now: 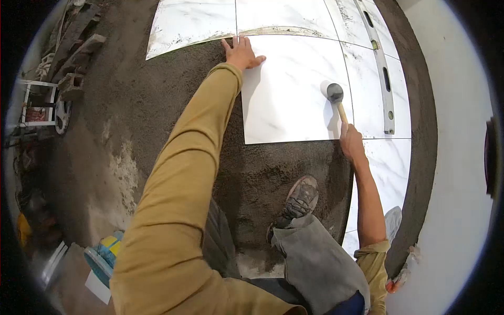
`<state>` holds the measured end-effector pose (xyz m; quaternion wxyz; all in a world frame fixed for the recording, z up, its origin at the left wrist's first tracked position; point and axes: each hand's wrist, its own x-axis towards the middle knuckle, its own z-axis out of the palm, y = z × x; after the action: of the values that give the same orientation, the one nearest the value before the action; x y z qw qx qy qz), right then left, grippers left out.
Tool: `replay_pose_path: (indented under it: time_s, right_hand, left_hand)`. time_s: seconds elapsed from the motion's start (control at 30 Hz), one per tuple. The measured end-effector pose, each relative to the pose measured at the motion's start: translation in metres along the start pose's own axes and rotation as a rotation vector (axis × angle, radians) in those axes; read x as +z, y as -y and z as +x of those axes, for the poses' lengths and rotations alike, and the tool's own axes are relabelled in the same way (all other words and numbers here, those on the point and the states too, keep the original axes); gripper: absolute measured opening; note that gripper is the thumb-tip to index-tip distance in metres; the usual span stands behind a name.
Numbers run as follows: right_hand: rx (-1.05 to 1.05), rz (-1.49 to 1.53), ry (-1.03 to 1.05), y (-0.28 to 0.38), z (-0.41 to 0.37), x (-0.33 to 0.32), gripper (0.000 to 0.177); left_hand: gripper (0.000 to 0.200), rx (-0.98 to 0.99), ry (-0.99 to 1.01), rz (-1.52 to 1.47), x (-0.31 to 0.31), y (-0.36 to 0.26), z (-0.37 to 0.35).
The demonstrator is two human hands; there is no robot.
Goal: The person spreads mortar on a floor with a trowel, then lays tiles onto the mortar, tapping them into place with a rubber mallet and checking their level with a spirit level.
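Observation:
A white marbled tile (294,100) lies on the dark mortar bed (173,84), its far and right edges against other laid tiles. My left hand (242,54) rests with fingers spread at its far left corner, fingertips reaching the seam with the tile beyond. Wrapped round a light wooden handle, my right hand (351,142) holds a rubber mallet (335,93). The mallet's dark head is over the right part of the tile, with its shadow beside it. A silver spirit level (386,79) lies lengthwise on the tiles to the right.
A white wall (457,131) rises at the right beyond a strip of mortar. My shoe (302,197) stands on the mortar near the tile's front edge. Bricks and boards (79,58) are piled at far left; a teal container (102,257) sits lower left.

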<state>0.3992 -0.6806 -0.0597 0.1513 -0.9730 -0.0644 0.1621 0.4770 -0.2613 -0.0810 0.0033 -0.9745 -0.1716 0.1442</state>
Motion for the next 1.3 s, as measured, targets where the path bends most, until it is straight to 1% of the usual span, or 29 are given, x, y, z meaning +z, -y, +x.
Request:
replay_pose_path:
  time_s: [0.03,0.1,0.13,0.17,0.2,0.23,0.27,0.33,0.37,0.4,0.43,0.47,0.5,0.53,0.6,0.67,0.73,0.77,0.8,0.87,0.9,0.97,1.07,1.2,1.27,1.3]
  right_hand:
    - [0.006,-0.004,0.002,0.001,0.001,0.001,0.048]
    - [-0.036,0.036,-0.038,0.002,0.004,0.003,0.047]
    - [-0.030,0.032,-0.043,-0.001,0.014,0.008,0.047]
    - [-0.151,0.004,-0.069,-0.004,0.025,0.018,0.047]
    - [-0.273,-0.028,-0.086,-0.007,0.032,0.022,0.047]
    - [-0.380,-0.037,-0.114,0.004,0.037,0.019,0.046]
    - [-0.487,-0.045,-0.144,0.025,0.039,0.017,0.045]
    - [-0.013,0.271,0.009,0.088,0.034,0.011,0.044]
    - [-0.071,0.282,-0.001,0.105,0.034,0.017,0.044]
    - [-0.129,0.293,-0.005,0.118,0.034,0.025,0.045]
    - [-0.143,0.307,0.025,0.130,0.036,0.030,0.046]
    - [-0.141,0.306,0.033,0.129,0.046,0.044,0.046]
    - [-0.237,0.262,-0.002,0.123,0.057,0.069,0.045]
    - [-0.337,0.219,-0.040,0.122,0.065,0.083,0.044]
    - [-0.364,0.237,-0.058,0.130,0.069,0.083,0.040]
    - [-0.382,0.197,-0.020,0.138,0.072,0.084,0.038]
    - [-0.382,0.200,0.010,0.155,0.070,0.063,0.037]
    - [-0.373,0.210,0.032,0.163,0.071,0.058,0.035]
    - [-0.380,0.217,0.032,0.164,0.076,0.066,0.035]
    - [-0.466,0.115,-0.006,0.166,0.083,0.076,0.028]
    - [-0.467,0.115,-0.006,0.167,0.087,0.076,0.028]
    - [-0.713,-0.079,-0.122,0.168,0.092,0.076,0.022]
    - [-0.730,-0.091,-0.139,0.171,0.091,0.077,0.021]
    - [-0.762,-0.080,-0.143,0.167,0.098,0.085,0.021]
    - [-0.613,0.096,-0.074,0.168,0.095,0.092,0.020]
    - [-0.658,0.009,-0.076,0.167,0.092,0.089,0.021]
  left_hand:
    - [0.107,0.051,0.038,-0.012,0.003,0.001,-0.006]
    - [0.118,0.149,0.121,0.011,0.010,-0.010,-0.046]
    - [0.125,0.221,0.206,0.111,0.006,-0.023,-0.079]
    - [0.126,0.282,0.267,0.107,0.010,-0.036,-0.109]
    - [0.129,0.310,0.274,0.112,0.024,-0.048,-0.134]
    - [0.126,0.334,0.234,0.088,0.022,-0.056,-0.158]
    - [0.126,0.335,0.237,0.085,0.017,-0.061,-0.164]
    - [0.121,0.269,0.213,-0.019,0.011,-0.066,-0.165]
    - [0.120,0.269,0.180,-0.056,0.017,-0.067,-0.163]
    - [0.120,0.263,0.195,-0.061,0.021,-0.068,-0.163]
    - [0.121,0.254,0.171,-0.059,0.023,-0.070,-0.162]
    - [0.121,0.248,0.145,-0.057,0.024,-0.072,-0.162]
    - [0.120,0.287,0.138,0.007,0.017,-0.072,-0.163]
    - [0.120,0.282,0.142,0.005,0.018,-0.071,-0.163]
    - [0.118,0.352,0.088,0.059,0.019,-0.069,-0.163]
    - [0.116,0.343,0.093,0.063,0.016,-0.068,-0.165]
    - [0.113,0.344,0.136,0.105,0.008,-0.068,-0.165]
    - [0.112,0.308,0.120,0.124,0.007,-0.070,-0.167]
    - [0.112,0.301,0.119,0.130,0.006,-0.069,-0.166]
    - [0.111,0.305,0.150,0.106,0.006,-0.070,-0.165]
    - [0.111,0.305,0.149,0.106,0.010,-0.070,-0.164]
    - [0.111,0.326,0.078,0.117,0.013,-0.068,-0.165]
    - [0.116,0.368,0.135,0.103,0.013,-0.067,-0.163]
    - [0.116,0.364,0.107,0.106,0.008,-0.066,-0.165]
    - [0.117,0.362,0.161,0.083,0.004,-0.067,-0.165]
    - [0.117,0.369,0.159,0.082,0.005,-0.067,-0.166]
